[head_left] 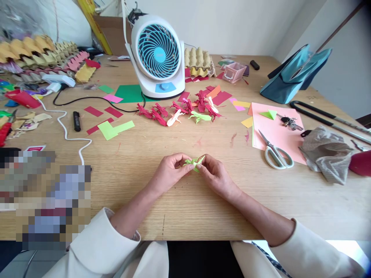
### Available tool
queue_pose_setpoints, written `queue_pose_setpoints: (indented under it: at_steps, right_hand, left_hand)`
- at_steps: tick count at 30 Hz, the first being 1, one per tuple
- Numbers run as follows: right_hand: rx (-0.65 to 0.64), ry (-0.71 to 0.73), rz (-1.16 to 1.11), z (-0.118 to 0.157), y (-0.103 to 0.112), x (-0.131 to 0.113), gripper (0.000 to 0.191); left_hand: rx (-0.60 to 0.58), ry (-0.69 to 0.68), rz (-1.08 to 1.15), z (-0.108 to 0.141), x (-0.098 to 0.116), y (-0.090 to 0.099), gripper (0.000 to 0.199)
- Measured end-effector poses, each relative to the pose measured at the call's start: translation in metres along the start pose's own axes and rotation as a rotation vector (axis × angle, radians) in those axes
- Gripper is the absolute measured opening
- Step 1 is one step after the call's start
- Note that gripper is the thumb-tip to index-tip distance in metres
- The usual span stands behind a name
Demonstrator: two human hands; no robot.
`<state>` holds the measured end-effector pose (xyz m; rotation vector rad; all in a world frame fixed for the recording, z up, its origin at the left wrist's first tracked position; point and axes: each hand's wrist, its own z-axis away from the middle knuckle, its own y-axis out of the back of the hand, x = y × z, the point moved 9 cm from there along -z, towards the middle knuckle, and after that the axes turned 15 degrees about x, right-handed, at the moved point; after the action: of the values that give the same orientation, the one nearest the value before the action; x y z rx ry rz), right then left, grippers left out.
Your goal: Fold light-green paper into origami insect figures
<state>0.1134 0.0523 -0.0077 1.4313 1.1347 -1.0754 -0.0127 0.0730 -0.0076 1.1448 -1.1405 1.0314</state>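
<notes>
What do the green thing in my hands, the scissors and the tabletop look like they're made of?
Green thing: likely thin matte paper, judging by its folds and points.
Scissors: blades seem metal, smooth and grey; the pale handles look like plastic, with rounded loops.
Tabletop: wood or wood-look laminate, low sheen; grain shows, but I can't tell which.

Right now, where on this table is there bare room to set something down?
Bare tabletop shows between the left hand and the flat light green paper, and between the right hand and the scissors. It is crowded in front of the fan, with folded paper figures and paper scraps, and on the pink sheet, with keys.
</notes>
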Motion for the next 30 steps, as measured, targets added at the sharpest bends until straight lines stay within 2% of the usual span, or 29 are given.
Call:
queue_pose_setpoints:
  at_steps: [9, 13, 16, 23, 30]
  right_hand:
    - [-0.049, -0.094, 0.001, 0.0021, -0.0065, 0.0016, 0.024]
    - [-0.014, -0.041, 0.034, 0.0001, -0.0031, -0.0008, 0.022]
    - [-0.004, -0.061, 0.002, 0.0001, -0.0028, 0.0005, 0.022]
    - [-0.085, -0.163, -0.025, 0.0021, -0.0086, 0.0022, 0.032]
    - [-0.12, -0.127, -0.034, 0.0016, -0.008, 0.003, 0.035]
  left_hand:
    - [0.01, -0.119, -0.181, -0.0024, 0.0031, 0.0045, 0.019]
    - [0.015, -0.059, -0.078, -0.0021, 0.0006, 0.0026, 0.022]
    - [0.03, 0.003, 0.02, -0.0012, -0.0006, 0.0024, 0.024]
    - [0.007, -0.009, -0.012, -0.0018, 0.0041, 0.0052, 0.022]
    - [0.011, 0.057, 0.066, -0.0026, 0.002, 0.005, 0.022]
